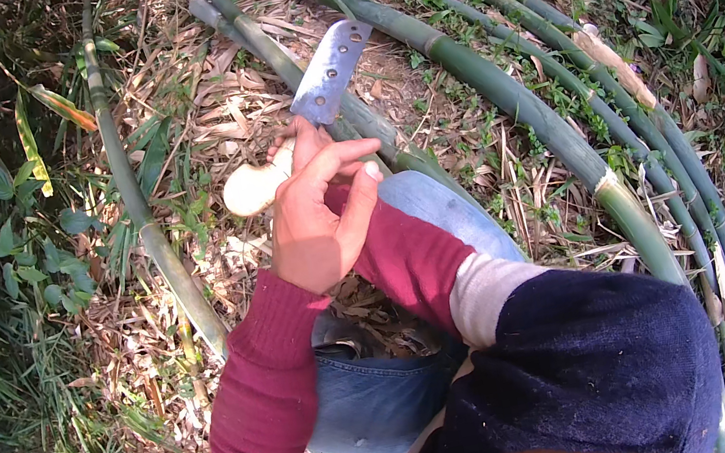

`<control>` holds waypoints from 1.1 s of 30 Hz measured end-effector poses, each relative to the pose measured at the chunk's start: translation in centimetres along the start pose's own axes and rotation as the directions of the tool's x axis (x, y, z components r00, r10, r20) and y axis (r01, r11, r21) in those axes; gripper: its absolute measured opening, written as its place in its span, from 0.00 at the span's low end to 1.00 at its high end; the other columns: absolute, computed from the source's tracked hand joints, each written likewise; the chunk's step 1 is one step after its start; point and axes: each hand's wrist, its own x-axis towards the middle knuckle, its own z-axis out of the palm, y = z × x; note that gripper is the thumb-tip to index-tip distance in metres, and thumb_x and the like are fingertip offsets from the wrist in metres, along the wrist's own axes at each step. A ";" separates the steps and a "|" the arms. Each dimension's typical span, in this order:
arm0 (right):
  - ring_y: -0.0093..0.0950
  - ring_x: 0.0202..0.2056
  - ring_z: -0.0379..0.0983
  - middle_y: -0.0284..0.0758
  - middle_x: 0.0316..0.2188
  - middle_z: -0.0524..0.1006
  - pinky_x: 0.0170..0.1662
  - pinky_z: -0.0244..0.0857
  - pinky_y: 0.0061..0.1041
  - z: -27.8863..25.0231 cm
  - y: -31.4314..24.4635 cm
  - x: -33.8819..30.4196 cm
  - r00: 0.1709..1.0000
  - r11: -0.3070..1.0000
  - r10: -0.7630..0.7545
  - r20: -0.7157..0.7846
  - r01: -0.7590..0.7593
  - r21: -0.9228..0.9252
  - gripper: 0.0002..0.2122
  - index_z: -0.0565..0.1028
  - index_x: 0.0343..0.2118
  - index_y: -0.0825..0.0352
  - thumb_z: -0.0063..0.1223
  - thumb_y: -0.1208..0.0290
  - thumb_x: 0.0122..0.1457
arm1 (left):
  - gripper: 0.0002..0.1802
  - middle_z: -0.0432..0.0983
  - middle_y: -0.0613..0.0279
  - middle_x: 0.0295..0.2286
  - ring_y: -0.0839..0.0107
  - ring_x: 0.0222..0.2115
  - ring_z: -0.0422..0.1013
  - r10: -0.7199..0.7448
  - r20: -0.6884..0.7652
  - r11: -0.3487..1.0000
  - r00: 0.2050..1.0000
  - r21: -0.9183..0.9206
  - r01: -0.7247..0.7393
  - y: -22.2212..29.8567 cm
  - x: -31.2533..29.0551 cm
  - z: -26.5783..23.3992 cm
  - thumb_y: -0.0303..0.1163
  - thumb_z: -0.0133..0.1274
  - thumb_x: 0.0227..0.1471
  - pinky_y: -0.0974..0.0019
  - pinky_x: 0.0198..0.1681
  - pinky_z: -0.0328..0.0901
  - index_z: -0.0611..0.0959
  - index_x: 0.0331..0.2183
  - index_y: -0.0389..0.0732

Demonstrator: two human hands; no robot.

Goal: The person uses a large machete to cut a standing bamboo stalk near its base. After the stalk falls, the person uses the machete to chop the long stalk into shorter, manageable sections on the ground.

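A cleaver [333, 70] with a broad grey blade and several holes points up and to the right. My right hand [305, 142], partly hidden behind the left, is closed around its grip. On the lower left of that hand a pale, rounded knob [251, 190] sticks out in line with the blade and looks like the handle's end. My left hand [316, 225] crosses over my right wrist with its thumb and forefinger stretched out and apart. Nothing shows in it; its other fingers are mostly hidden. Beneath the blade runs a green bamboo pole [262, 42].
Several long green bamboo poles [494, 92] curve along the right side. Another pole [128, 185] lies to the left. Dry leaves [217, 116] cover the ground, with green plants [16, 244] at the left. My jeans-clad knee [446, 202] is close below the hands.
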 end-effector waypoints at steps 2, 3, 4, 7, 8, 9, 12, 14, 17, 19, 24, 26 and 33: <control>0.34 0.20 0.72 0.37 0.22 0.74 0.28 0.72 0.35 -4.4 3.1 0.8 0.995 0.994 0.093 -0.046 -0.095 -0.044 0.10 0.70 0.32 0.66 0.50 0.64 0.55 | 0.15 0.82 0.59 0.31 0.73 0.36 0.77 -0.090 0.020 0.996 0.996 0.000 0.090 -1.4 1.2 0.3 0.27 0.55 0.57 0.66 0.44 0.70 0.81 0.46 0.35; 0.34 0.21 0.72 0.37 0.22 0.74 0.28 0.72 0.35 -6.1 4.7 0.6 0.991 0.993 0.118 -0.057 -0.119 -0.012 0.10 0.70 0.32 0.66 0.49 0.63 0.55 | 0.15 0.82 0.58 0.32 0.72 0.36 0.77 -0.108 0.036 0.993 0.993 0.044 0.107 -2.5 1.6 0.3 0.28 0.55 0.57 0.66 0.44 0.70 0.81 0.47 0.35; 0.34 0.21 0.72 0.37 0.22 0.74 0.28 0.71 0.35 -6.7 6.7 0.1 0.985 0.986 0.167 -0.043 -0.167 0.001 0.10 0.70 0.32 0.65 0.49 0.62 0.56 | 0.15 0.82 0.58 0.32 0.72 0.36 0.77 -0.149 0.017 0.984 0.989 0.098 0.147 -3.7 1.3 -0.3 0.28 0.55 0.57 0.66 0.45 0.70 0.80 0.47 0.35; 0.34 0.22 0.72 0.37 0.23 0.74 0.29 0.71 0.36 -9.0 8.2 0.7 0.981 0.977 0.189 -0.034 -0.184 0.110 0.11 0.71 0.33 0.64 0.47 0.60 0.56 | 0.17 0.82 0.55 0.33 0.70 0.35 0.78 -0.173 0.135 0.971 0.976 0.190 0.146 -4.4 1.9 0.3 0.31 0.55 0.57 0.65 0.44 0.71 0.80 0.48 0.35; 0.34 0.23 0.72 0.37 0.23 0.75 0.29 0.71 0.37 -9.7 8.7 1.0 0.980 0.971 0.196 -0.028 -0.189 0.147 0.11 0.71 0.33 0.64 0.47 0.60 0.56 | 0.16 0.81 0.56 0.29 0.66 0.30 0.79 -0.118 0.148 0.983 0.982 0.158 0.095 -4.5 2.1 0.8 0.32 0.56 0.55 0.64 0.36 0.72 0.81 0.45 0.39; 0.34 0.23 0.72 0.37 0.24 0.75 0.29 0.71 0.37 -10.3 9.6 0.9 0.978 0.964 0.205 -0.022 -0.199 0.175 0.12 0.71 0.33 0.63 0.46 0.59 0.57 | 0.17 0.82 0.56 0.32 0.65 0.32 0.79 -0.190 0.207 0.977 0.960 0.140 0.163 -4.3 1.8 0.8 0.33 0.56 0.55 0.62 0.38 0.72 0.80 0.47 0.39; 0.34 0.24 0.73 0.37 0.25 0.75 0.30 0.71 0.38 -10.5 10.9 0.6 0.972 0.944 0.235 0.011 -0.231 0.235 0.13 0.71 0.34 0.62 0.44 0.57 0.57 | 0.20 0.81 0.55 0.36 0.71 0.36 0.77 -0.283 0.272 0.949 0.920 0.218 0.228 -3.7 1.5 0.5 0.30 0.57 0.56 0.67 0.43 0.71 0.78 0.51 0.38; 0.34 0.25 0.73 0.37 0.25 0.75 0.30 0.71 0.38 -10.6 11.6 1.0 0.970 0.931 0.242 0.029 -0.240 0.274 0.13 0.71 0.34 0.61 0.43 0.56 0.58 | 0.21 0.81 0.56 0.37 0.73 0.36 0.76 -0.302 0.293 0.942 0.907 0.236 0.237 -4.6 1.2 0.4 0.29 0.57 0.56 0.68 0.43 0.70 0.78 0.51 0.38; 0.34 0.26 0.73 0.37 0.26 0.75 0.31 0.70 0.39 -11.0 12.4 1.1 0.966 0.911 0.250 0.058 -0.256 0.323 0.14 0.71 0.35 0.60 0.42 0.54 0.58 | 0.22 0.80 0.57 0.36 0.75 0.35 0.74 -0.353 0.287 0.918 0.891 0.291 0.270 -6.4 0.6 0.0 0.28 0.57 0.56 0.68 0.44 0.69 0.77 0.52 0.37; 0.35 0.27 0.73 0.37 0.27 0.75 0.31 0.70 0.40 -11.5 12.8 0.9 0.966 0.900 0.250 0.072 -0.259 0.350 0.15 0.71 0.35 0.59 0.41 0.52 0.59 | 0.23 0.79 0.59 0.35 0.75 0.34 0.73 -0.350 0.289 0.914 0.891 0.312 0.258 -6.6 0.2 -0.2 0.27 0.57 0.56 0.69 0.43 0.69 0.75 0.53 0.35; 0.35 0.28 0.73 0.37 0.28 0.75 0.32 0.70 0.41 -11.6 13.8 1.6 0.956 0.866 0.264 0.124 -0.292 0.406 0.17 0.72 0.37 0.57 0.38 0.49 0.60 | 0.23 0.79 0.60 0.35 0.76 0.32 0.72 -0.363 0.311 0.918 0.878 0.283 0.279 -6.5 0.0 0.5 0.27 0.57 0.56 0.70 0.41 0.69 0.75 0.53 0.35; 0.35 0.29 0.73 0.37 0.29 0.75 0.32 0.70 0.42 -11.0 14.2 1.7 0.949 0.845 0.271 0.161 -0.315 0.431 0.18 0.72 0.37 0.56 0.37 0.47 0.60 | 0.24 0.78 0.59 0.33 0.76 0.32 0.72 -0.347 0.311 0.915 0.885 0.320 0.246 -7.1 -0.4 -0.1 0.29 0.58 0.56 0.69 0.40 0.69 0.75 0.53 0.35; 0.35 0.32 0.73 0.36 0.31 0.75 0.33 0.69 0.44 -12.1 14.9 1.8 0.940 0.799 0.269 0.209 -0.339 0.497 0.21 0.72 0.38 0.54 0.33 0.43 0.62 | 0.25 0.77 0.61 0.33 0.75 0.33 0.72 -0.373 0.335 0.875 0.865 0.437 0.208 -6.8 -0.6 -0.1 0.30 0.58 0.55 0.70 0.39 0.68 0.74 0.54 0.37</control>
